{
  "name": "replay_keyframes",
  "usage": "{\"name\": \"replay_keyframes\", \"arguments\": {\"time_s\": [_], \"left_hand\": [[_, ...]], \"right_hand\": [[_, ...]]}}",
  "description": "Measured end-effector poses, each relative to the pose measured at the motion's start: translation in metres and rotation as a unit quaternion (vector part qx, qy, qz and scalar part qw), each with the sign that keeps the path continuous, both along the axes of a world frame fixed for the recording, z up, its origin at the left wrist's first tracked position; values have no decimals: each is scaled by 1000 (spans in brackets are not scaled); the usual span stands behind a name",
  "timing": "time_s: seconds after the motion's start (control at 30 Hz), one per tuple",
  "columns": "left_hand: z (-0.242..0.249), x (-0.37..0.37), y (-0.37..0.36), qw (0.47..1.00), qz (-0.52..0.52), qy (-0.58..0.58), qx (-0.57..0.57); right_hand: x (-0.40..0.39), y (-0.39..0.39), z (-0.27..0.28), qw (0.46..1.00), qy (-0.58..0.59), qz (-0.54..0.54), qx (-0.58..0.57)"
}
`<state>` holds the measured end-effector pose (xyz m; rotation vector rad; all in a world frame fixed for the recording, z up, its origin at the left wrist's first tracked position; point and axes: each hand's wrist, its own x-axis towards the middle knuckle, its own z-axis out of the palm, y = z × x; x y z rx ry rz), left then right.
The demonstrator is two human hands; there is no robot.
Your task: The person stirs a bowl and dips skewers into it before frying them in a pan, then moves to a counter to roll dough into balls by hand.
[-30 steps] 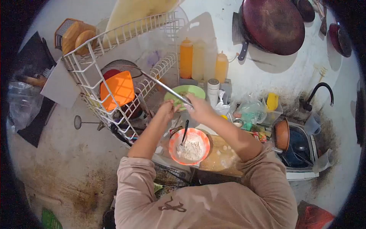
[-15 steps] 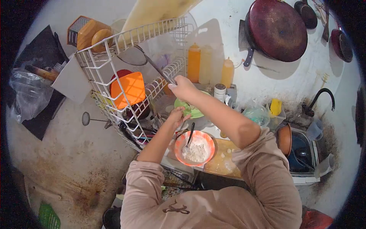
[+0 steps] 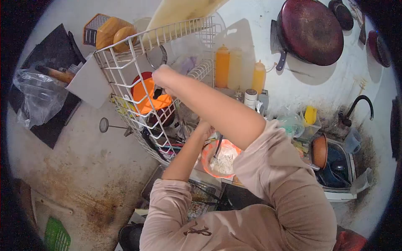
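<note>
At the white wire rack (image 3: 122, 69), my right hand (image 3: 164, 78) is closed round a dark-handled tool with a metal ring (image 3: 157, 58). The ring shows above the fist, and a dark end pokes out below it, before an orange plastic item (image 3: 147, 97). My left hand (image 3: 205, 129) is low beside the counter, behind the red-rimmed bowl (image 3: 207, 164); its fingers are largely hidden by my right forearm, so its grip cannot be made out. White powder (image 3: 224, 162) and a dark-handled spoon (image 3: 218, 144) are in that bowl.
Orange (image 3: 222, 67) and yellow (image 3: 258, 77) squeeze bottles stand by the wall. A white-lidded jar (image 3: 251, 97) is nearer. At right is a sink (image 3: 337, 194) with a black faucet (image 3: 360, 98). A large pan (image 3: 310, 33) hangs above. A grater (image 3: 94, 29) tops the rack's left side.
My right hand has moved left and up with the tool, whose ring now stands above the fist. My left hand has shifted slightly right. The green bowl is now hidden behind my right arm.
</note>
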<state>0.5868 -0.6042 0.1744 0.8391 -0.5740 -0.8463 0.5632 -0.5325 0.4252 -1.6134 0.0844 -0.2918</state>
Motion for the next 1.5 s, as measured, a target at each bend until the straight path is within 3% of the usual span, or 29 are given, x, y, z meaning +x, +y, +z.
{"name": "replay_keyframes", "arguments": {"time_s": [0.07, 0.1, 0.13, 0.17, 0.27, 0.37, 0.4, 0.47, 0.53, 0.57, 0.6, 0.8, 1.0, 1.17, 1.27, 1.4, 1.5], "left_hand": [[2, -1, 0, 999, -19, 11, -32], [7, -7, 2, 999, -25, 8, -40], [19, -18, 7, 998, -31, 5, -48], [25, -24, 10, 998, -36, 3, -56], [13, -12, 6, 997, -70, 6, -43], [18, -11, 3, 993, -98, 50, -37], [21, -12, 3, 995, -88, 37, -37], [22, -18, 7, 997, -69, 13, -37], [24, -25, 12, 998, -46, -3, -30], [24, -29, 14, 999, -35, -10, -26], [24, -30, 14, 999, -34, -10, -25], [19, -24, 9, 997, -70, 6, -42], [17, -25, 5, 994, -92, 17, -61], [12, -19, 5, 992, -106, 29, -68], [41, -46, 20, 999, -9, 20, -37], [-19, 5, 6, 995, 44, 9, 91], [-16, -4, 16, 975, 143, 42, 162]], "right_hand": [[13, 7, 1, 990, 24, -63, -120], [46, 8, -8, 937, -16, -49, -344], [93, 9, -21, 832, -57, -33, -550], [118, 11, -28, 682, -94, -16, -725], [25, -3, 6, 525, -89, 10, -846], [45, -17, -14, 503, -196, -46, -841], [45, -21, -20, 515, -229, -56, -824], [56, -14, -24, 564, -165, -74, -806], [50, -6, -24, 754, -108, -114, -638], [46, -2, -25, 879, -79, -140, -449], [36, 3, -23, 958, -45, -159, -236], [-12, 5, -9, 990, 26, -38, -131], [4, 3, -32, 995, -57, -39, -73], [-19, 1, -26, 999, -31, 39, -9], [-41, -3, -22, 1000, -9, 9, 7], [-79, -41, -27, 999, -49, 12, -3], [-127, -94, -29, 993, -112, -30, 14]]}}
